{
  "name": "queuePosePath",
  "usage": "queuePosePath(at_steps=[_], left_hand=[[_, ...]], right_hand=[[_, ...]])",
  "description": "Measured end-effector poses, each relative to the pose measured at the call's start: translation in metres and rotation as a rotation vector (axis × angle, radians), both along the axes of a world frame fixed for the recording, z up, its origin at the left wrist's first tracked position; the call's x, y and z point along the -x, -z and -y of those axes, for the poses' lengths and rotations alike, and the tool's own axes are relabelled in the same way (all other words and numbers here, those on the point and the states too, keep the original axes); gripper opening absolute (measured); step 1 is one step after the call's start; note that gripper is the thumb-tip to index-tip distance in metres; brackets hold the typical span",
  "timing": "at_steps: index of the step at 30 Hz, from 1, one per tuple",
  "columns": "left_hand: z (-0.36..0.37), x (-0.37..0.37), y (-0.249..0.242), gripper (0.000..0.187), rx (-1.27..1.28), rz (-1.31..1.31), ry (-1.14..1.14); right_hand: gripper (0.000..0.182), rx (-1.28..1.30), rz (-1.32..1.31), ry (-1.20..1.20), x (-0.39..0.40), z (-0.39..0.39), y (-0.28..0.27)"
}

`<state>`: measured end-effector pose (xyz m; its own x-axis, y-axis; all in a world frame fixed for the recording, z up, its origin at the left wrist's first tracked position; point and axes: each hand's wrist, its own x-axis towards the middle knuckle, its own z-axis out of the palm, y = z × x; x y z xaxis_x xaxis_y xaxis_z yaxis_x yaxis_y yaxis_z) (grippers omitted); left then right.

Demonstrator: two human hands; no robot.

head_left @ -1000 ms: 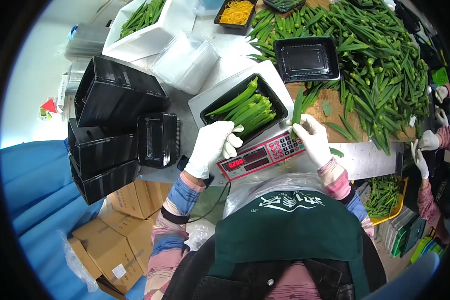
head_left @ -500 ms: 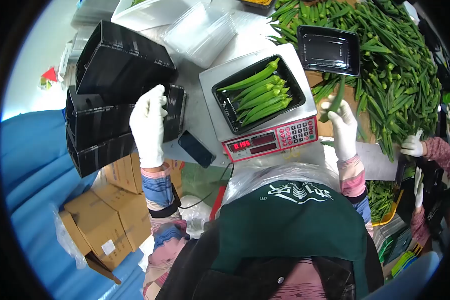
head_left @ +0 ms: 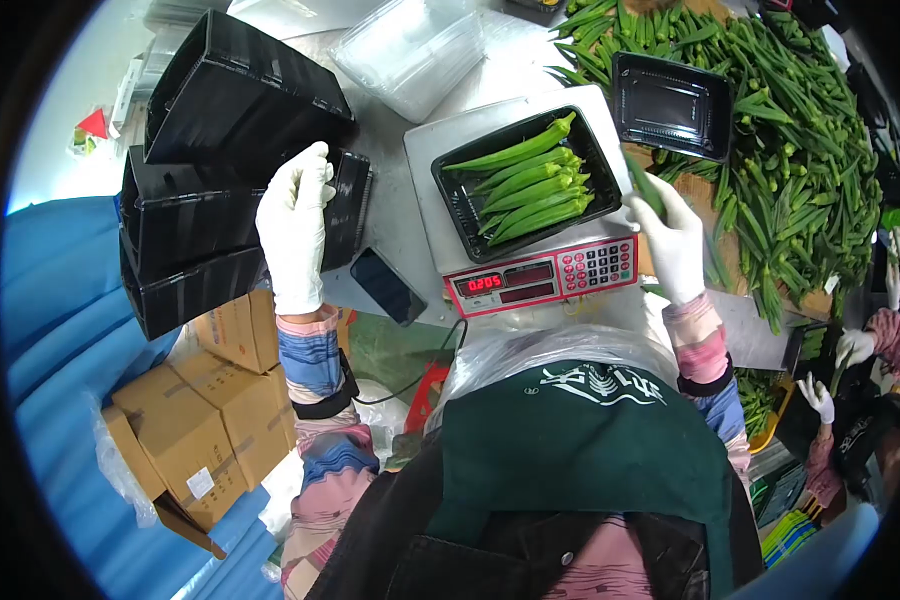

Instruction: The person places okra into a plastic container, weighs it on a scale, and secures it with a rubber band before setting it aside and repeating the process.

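Observation:
My right hand (head_left: 672, 245), in a white glove, pinches a single okra pod (head_left: 644, 186) just off the right edge of the weighing scale (head_left: 425, 165). On the scale's plate sits a black plastic tray (head_left: 457, 215) with several green okra pods (head_left: 540, 190) laid in it side by side. The red display (head_left: 484, 283) reads 0.205. My left hand (head_left: 296, 225), also gloved in white, is held with curled fingers in front of stacked black trays (head_left: 240, 95); nothing shows in it. Below it, a dark phone (head_left: 388, 286) lies on the metal table.
An empty black tray (head_left: 673, 105) rests beside a large okra heap (head_left: 800, 170). Clear plastic containers (head_left: 408, 55) stand behind the scale. Cardboard boxes (head_left: 185, 430) are at lower left. At right, another person's gloved hands (head_left: 854, 347) are near the heap's edge.
My right hand has moved left toward the scale with the okra pod. The display has gone from 0.195 to 0.205. My left hand has hardly moved; the view has shifted slightly.

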<state>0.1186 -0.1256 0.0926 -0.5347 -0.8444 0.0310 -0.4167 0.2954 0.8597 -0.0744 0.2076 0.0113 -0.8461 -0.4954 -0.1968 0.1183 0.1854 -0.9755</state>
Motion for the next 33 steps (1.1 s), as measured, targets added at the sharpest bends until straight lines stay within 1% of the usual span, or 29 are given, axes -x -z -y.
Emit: queuePosePath(at_steps=[1, 2, 4, 6, 7, 11, 12, 14, 16, 17, 20, 22, 25, 26, 28, 29, 30, 33], left_hand=[[0.0, 0.001, 0.002, 0.03, -0.011, -0.003, 0.015], [0.001, 0.002, 0.005, 0.03, -0.023, -0.006, 0.034], [0.0, 0.006, 0.009, 0.029, -0.046, -0.022, 0.069], [-0.005, 0.011, 0.012, 0.029, -0.072, -0.045, 0.096], [-0.007, 0.011, 0.012, 0.029, -0.063, -0.042, 0.1], [0.008, -0.01, 0.015, 0.029, -0.025, -0.041, 0.057], [0.014, -0.015, 0.013, 0.029, -0.044, -0.03, 0.026], [0.022, -0.023, 0.011, 0.03, -0.048, -0.061, 0.008], [0.025, -0.022, 0.009, 0.029, -0.046, -0.073, -0.006], [0.024, -0.019, 0.009, 0.029, -0.043, -0.078, -0.005], [0.017, -0.01, 0.008, 0.03, -0.058, -0.067, 0.007], [0.017, -0.005, 0.01, 0.029, -0.021, -0.035, 0.035], [0.021, -0.002, 0.013, 0.03, -0.057, -0.029, 0.06], [0.021, -0.001, 0.015, 0.03, -0.085, -0.023, 0.083], [0.02, 0.001, 0.019, 0.03, -0.138, -0.01, 0.126], [0.021, -0.001, 0.026, 0.031, -0.155, -0.009, 0.159], [0.021, 0.0, 0.031, 0.031, -0.145, 0.017, 0.187], [0.016, -0.002, 0.033, 0.03, -0.139, 0.072, 0.158]], right_hand=[[0.039, -0.106, -0.245, -0.058, -0.001, 0.012, -0.008], [0.041, -0.098, -0.313, -0.149, -0.001, 0.021, -0.011], [0.043, -0.103, -0.683, -0.305, -0.006, 0.046, -0.02], [0.042, -0.206, -1.002, -0.472, -0.008, 0.068, -0.017], [0.041, -0.299, -1.117, -0.449, -0.012, 0.073, -0.019], [0.038, -0.148, -0.942, -0.355, -0.001, 0.056, -0.015], [0.034, -0.196, -0.881, -0.325, 0.004, 0.047, -0.023], [0.028, -0.241, -0.753, -0.214, 0.016, 0.025, -0.014], [0.026, -0.266, -0.699, -0.146, 0.026, 0.008, 0.003], [0.029, -0.297, -0.695, -0.156, 0.029, 0.002, 0.005], [0.033, -0.336, -0.504, -0.146, 0.027, -0.006, 0.018], [0.033, -0.294, -0.33, -0.131, 0.022, -0.005, 0.022], [0.038, -0.242, -0.06, -0.113, 0.013, -0.001, 0.017], [0.039, -0.146, 0.007, -0.096, 0.009, 0.0, 0.021], [0.038, -0.162, -0.001, -0.116, 0.006, -0.002, 0.027], [0.037, -0.139, 0.035, -0.103, 0.005, -0.002, 0.027], [0.037, -0.131, 0.037, -0.108, 0.006, -0.003, 0.027], [0.037, -0.118, 0.05, -0.11, 0.008, -0.008, 0.03]])
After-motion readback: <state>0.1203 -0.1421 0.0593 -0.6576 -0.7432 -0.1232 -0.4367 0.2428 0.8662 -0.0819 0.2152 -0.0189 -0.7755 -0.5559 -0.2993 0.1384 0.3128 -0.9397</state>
